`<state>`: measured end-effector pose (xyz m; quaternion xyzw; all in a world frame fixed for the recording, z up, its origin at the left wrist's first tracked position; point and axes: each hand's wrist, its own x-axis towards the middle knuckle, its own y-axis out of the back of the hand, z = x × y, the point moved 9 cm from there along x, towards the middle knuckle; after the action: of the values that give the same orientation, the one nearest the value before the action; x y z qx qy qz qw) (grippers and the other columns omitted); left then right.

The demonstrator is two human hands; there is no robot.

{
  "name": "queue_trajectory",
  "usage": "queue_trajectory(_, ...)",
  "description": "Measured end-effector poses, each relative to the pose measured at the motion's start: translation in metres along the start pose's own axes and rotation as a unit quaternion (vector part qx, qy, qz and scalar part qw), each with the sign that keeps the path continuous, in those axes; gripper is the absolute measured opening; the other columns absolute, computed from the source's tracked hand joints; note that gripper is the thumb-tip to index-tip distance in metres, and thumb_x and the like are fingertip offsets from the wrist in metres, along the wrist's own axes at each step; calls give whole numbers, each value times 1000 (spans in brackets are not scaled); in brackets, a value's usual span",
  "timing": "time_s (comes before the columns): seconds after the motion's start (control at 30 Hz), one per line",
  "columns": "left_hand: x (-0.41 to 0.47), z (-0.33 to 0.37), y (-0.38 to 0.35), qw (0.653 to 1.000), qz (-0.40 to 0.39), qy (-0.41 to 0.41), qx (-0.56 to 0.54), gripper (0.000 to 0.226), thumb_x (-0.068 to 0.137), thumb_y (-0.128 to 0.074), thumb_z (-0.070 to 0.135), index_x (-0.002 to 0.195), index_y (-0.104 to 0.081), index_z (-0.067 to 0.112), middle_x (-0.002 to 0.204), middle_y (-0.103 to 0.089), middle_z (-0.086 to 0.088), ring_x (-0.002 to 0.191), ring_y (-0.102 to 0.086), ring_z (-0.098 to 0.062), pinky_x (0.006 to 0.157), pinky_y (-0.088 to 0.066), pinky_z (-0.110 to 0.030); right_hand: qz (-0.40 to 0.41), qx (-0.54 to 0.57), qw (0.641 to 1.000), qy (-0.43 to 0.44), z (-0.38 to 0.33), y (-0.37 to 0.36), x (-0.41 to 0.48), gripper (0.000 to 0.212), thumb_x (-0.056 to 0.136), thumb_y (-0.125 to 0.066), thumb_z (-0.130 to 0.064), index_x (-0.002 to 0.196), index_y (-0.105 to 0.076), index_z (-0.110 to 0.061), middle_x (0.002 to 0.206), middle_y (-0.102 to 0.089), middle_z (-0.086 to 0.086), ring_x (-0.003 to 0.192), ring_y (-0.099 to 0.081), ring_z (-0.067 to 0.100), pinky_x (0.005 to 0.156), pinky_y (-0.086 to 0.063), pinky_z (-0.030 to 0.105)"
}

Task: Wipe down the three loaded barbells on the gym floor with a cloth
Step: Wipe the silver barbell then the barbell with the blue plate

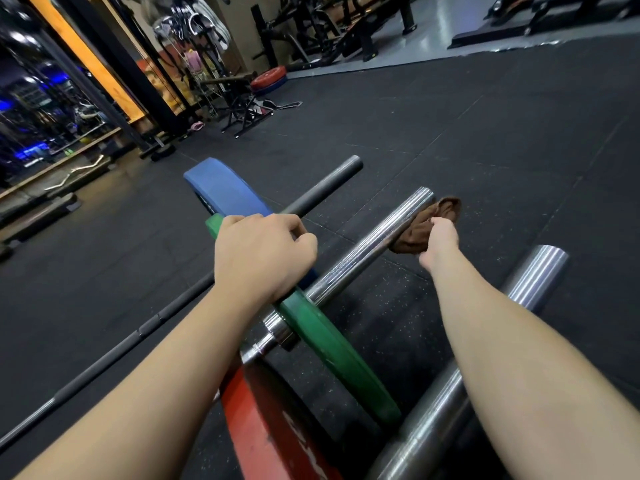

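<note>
Most of the shot is taken up by the black rubber floor [485,133], and three loaded barbells are laid side by side across the middle and lower right. The black barbell [325,188] with the blue plate [221,188] is seen furthest up the frame. The chrome barbell [533,275] with the red plate [263,417] is cut off at the bottom edge. Between them, the middle chrome barbell [374,237] with the green plate [332,344] is the one being worked on. The green plate's top rim is gripped by the left hand [256,258], fingers curled over it, probably as a brace. A bunched brown cloth [446,206] is clutched in the right hand [440,240] and pressed against the sleeve close to its tip, right of centre. The fingertips themselves are hidden. Progress-wise, only this sleeve is clearly being covered. Whether the other two bars are done can't be told, so mid-task is assumed.
</note>
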<state>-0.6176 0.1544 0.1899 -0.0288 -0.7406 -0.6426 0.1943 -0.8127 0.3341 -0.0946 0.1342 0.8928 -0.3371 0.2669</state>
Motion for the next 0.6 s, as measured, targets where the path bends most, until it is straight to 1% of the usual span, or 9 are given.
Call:
queue_trajectory(0.07, 0, 1, 0, 1000, -2, 0, -1, 28, 92, -43, 35, 90, -69, 28, 78, -70, 3, 76, -47, -18, 83, -28, -29, -7, -48, 998, -37, 16, -3, -10, 45, 101, -43, -19, 143, -50, -7, 141, -58, 16, 126, -57, 37, 93, -51, 40)
queue_trajectory(0.13, 1, 0, 0, 1000, -4, 1, -1, 28, 93, -43, 35, 91, -70, 28, 78, -70, 3, 78, -50, -19, 83, -28, -29, 0, -54, 995, -83, 37, -2, -20, 45, 94, -47, -26, 134, -56, -9, 127, -66, 13, 112, -63, 36, 97, -51, 45)
queue_trajectory(0.17, 1, -1, -1, 1000, -6, 3, -3, 28, 93, -43, 36, 91, -70, 28, 79, -70, 3, 78, -50, -19, 84, -28, -29, 7, -47, 995, -91, 42, 1, -19, 43, 93, -48, -28, 131, -57, -9, 121, -68, 11, 107, -63, 34, 99, -50, 47)
queue_trajectory(0.23, 1, -2, 0, 1000, -7, 5, -5, 28, 93, -43, 36, 91, -70, 28, 79, -70, 3, 78, -49, -20, 83, -27, -29, 26, -14, 997, -74, 35, 3, -23, 39, 97, -49, -29, 130, -55, -9, 117, -66, 7, 105, -61, 30, 102, -47, 45)
queue_trajectory(0.3, 0, -2, 0, 1000, -5, 4, -2, 28, 93, -43, 36, 91, -70, 27, 79, -70, 3, 79, -49, -20, 83, -27, -29, 36, 25, 998, -33, 18, 5, -24, 42, 98, -50, -28, 138, -54, -15, 124, -65, 5, 108, -61, 28, 101, -45, 44)
queue_trajectory(0.4, 0, -1, 0, 1000, -7, 4, -1, 28, 93, -43, 36, 91, -70, 28, 81, -70, 3, 80, -46, -20, 83, -27, -29, 53, 23, 998, 19, -7, 9, -22, 49, 98, -52, -23, 146, -49, -28, 137, -60, 4, 116, -60, 30, 104, -47, 46)
queue_trajectory(0.5, 1, 0, 0, 1000, -5, 4, -2, 29, 93, -43, 35, 92, -71, 28, 81, -70, 3, 79, -46, -20, 83, -27, -29, 51, -27, 998, -14, 3, 6, -27, 47, 101, -47, -32, 146, -48, -19, 142, -57, 8, 123, -58, 33, 100, -48, 44)
queue_trajectory(0.53, 1, 0, 1, 1000, -5, 4, -2, 29, 94, -43, 35, 92, -71, 27, 80, -70, 2, 78, -46, -20, 83, -27, -29, 46, -57, 997, -23, 10, 3, -30, 48, 101, -46, -35, 144, -48, -15, 141, -58, 11, 122, -59, 35, 98, -49, 43)
queue_trajectory(0.6, 1, 0, 1, 1000, -7, 5, 0, 28, 94, -44, 35, 92, -71, 28, 80, -70, 2, 78, -44, -20, 82, -27, -29, 53, -131, 989, -53, 27, 2, -38, 51, 98, -47, -36, 142, -47, -11, 135, -58, 14, 116, -60, 36, 102, -50, 45)
